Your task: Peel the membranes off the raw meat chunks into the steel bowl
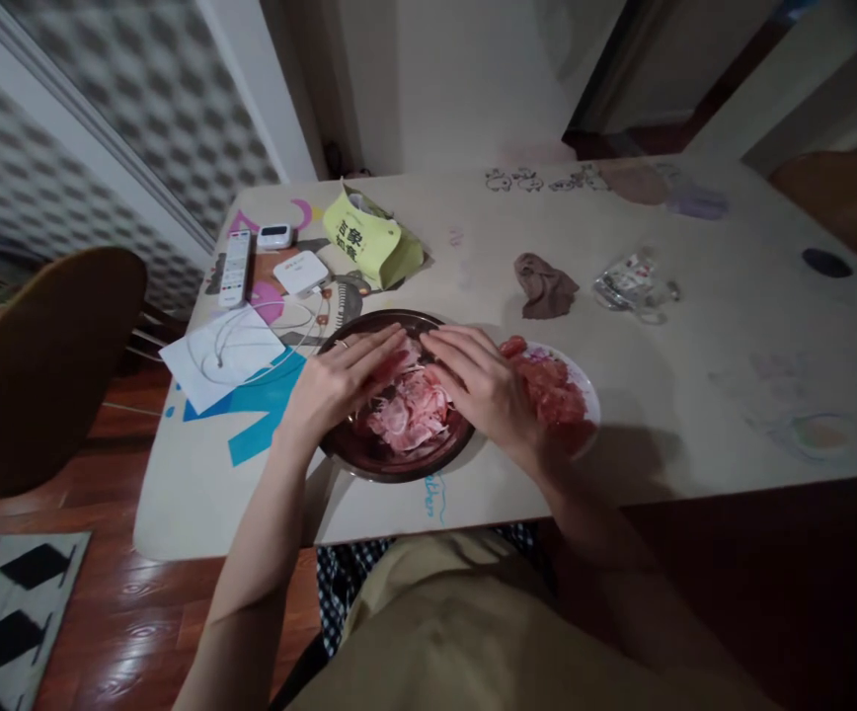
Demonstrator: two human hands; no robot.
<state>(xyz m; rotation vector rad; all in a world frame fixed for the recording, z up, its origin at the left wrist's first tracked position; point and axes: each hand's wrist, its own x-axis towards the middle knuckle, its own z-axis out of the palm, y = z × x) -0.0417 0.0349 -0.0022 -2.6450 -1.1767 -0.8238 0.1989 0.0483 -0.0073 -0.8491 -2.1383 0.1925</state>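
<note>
A dark round bowl (369, 456) stands near the table's front edge with pale pink peel scraps (408, 410) heaped in it. My left hand (340, 380) lies over the bowl's left side, fingers stretched toward the middle. My right hand (477, 380) reaches over the bowl's right side, fingers slightly curled, fingertips near the left hand's. Between the two sets of fingertips a small reddish piece seems pinched, but I cannot make it out. Just right of the bowl a white plate (585, 380) carries red fruit flesh (551, 390).
On the pale table (695, 395) lie a yellow-green bag (370, 242), a remote (236, 267), small white devices (301, 272), white paper with a cable (221, 355), a brown cloth (545, 286) and a crumpled clear wrapper (632, 284). A brown chair (43, 365) stands left.
</note>
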